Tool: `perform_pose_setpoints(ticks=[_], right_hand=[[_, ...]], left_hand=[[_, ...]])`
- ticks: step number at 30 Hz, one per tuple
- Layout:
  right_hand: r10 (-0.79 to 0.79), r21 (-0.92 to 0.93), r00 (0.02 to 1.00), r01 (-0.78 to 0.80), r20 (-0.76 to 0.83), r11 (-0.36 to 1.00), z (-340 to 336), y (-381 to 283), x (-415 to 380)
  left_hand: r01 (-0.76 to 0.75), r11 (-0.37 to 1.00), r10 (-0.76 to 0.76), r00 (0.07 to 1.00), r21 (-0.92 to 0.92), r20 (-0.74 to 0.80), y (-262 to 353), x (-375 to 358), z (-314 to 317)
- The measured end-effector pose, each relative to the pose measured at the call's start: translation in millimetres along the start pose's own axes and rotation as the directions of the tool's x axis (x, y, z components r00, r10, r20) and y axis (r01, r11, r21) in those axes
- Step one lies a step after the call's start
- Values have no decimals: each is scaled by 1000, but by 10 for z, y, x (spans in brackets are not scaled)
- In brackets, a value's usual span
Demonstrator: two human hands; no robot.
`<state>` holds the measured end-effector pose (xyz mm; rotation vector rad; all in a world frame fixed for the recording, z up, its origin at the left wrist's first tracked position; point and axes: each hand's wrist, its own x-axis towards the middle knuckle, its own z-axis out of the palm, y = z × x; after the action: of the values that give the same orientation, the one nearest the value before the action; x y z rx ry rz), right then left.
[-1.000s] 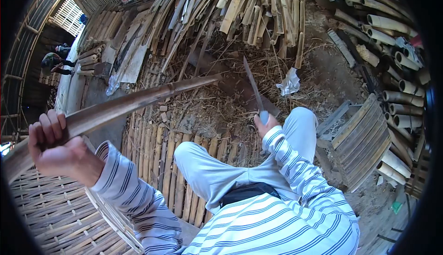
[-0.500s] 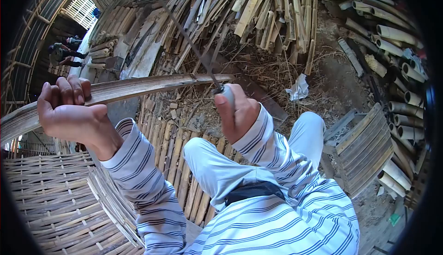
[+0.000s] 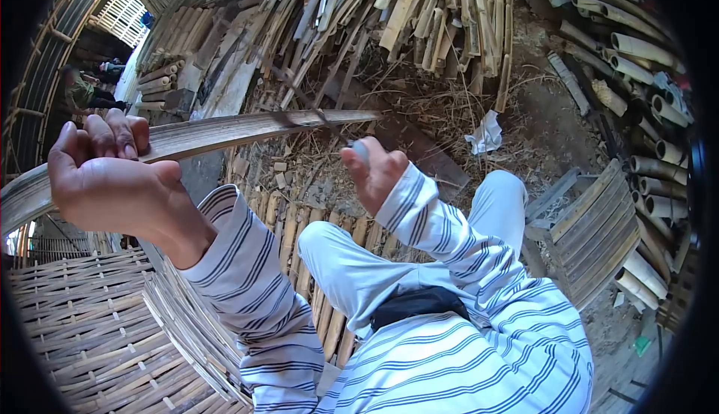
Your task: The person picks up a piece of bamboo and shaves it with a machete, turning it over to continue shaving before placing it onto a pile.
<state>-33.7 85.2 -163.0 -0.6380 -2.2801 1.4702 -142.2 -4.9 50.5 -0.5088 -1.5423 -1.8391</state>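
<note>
A long split bamboo strip [image 3: 232, 132] runs from the left edge to a narrow tip near the middle of the view. My left hand [image 3: 112, 182] is closed around it from below, fingers curled over its upper side. My right hand [image 3: 377, 178] grips the pale rounded handle of a long-bladed knife [image 3: 361, 150], just below the strip's tip end. The blade is smeared by motion and slants up to the left, overlapping the strip in this view.
Split bamboo pieces [image 3: 419, 17] are heaped ahead over shavings and soil. Bamboo poles [image 3: 644, 51] are stacked at right, beside a slatted bamboo seat [image 3: 595, 230]. A woven bamboo panel [image 3: 82, 324] lies at lower left. Another person [image 3: 90, 92] is in the far left background.
The knife has swung lower and left, its blade now blurred across the strip. My right hand has shifted slightly, and my left hand has slid a little left and down.
</note>
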Motion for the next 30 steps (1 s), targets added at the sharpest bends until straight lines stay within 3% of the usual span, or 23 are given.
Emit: perform_pose_setpoints(ticks=[4, 5, 6, 8, 11, 14, 16, 17, 18, 19, 22, 25, 27, 30], right_hand=[[-144, 121, 989, 139, 32, 983, 287, 376, 14], [78, -194, 995, -64, 67, 979, 279, 249, 38], [115, -199, 992, -102, 57, 975, 251, 228, 79], [38, -147, 999, -34, 18, 989, 206, 238, 87], [-53, -37, 994, 56, 93, 998, 86, -21, -100], [-132, -207, 971, 173, 198, 963, -131, -330, -181], [-281, 188, 959, 282, -35, 941, 464, 522, -102], [-50, 17, 999, 50, -2, 999, 411, 522, -72], [184, -170, 982, -176, 31, 970, 354, 512, -45], [282, -232, 957, -261, 64, 937, 460, 826, 39], [207, -123, 971, -193, 121, 974, 234, 514, 5], [-107, -7, 993, 107, 59, 994, 43, -53, -112], [-171, -26, 985, 172, 29, 985, 48, -63, -78], [-313, -123, 949, 306, -43, 944, 191, 77, 65]], left_hand=[[70, 994, -69, 998, -80, 17, 76, -10, -81], [88, 995, -89, 996, -41, -20, 90, -35, -94], [99, 994, -100, 995, -36, -25, 105, -80, -138], [102, 993, -104, 994, -57, -29, 135, -99, -139], [113, 993, -113, 993, -36, -23, 152, -108, -129], [81, 996, -81, 997, -40, -7, 91, -103, -120], [41, 999, -40, 999, 14, -35, 122, -140, -76], [62, 998, -62, 996, -1, -59, 141, -136, -54], [86, 996, -87, 992, -15, -90, 160, -144, -48], [117, 993, -119, 985, -22, -123, 172, -169, -69], [99, 992, -108, 987, -78, -117, 163, -170, -108], [31, 999, -32, 998, -15, -55, 187, -245, -66], [-1, 1000, 2, 1000, 20, -18, 193, -243, -60], [99, 989, -100, 995, -111, -4, 216, -260, -120]])
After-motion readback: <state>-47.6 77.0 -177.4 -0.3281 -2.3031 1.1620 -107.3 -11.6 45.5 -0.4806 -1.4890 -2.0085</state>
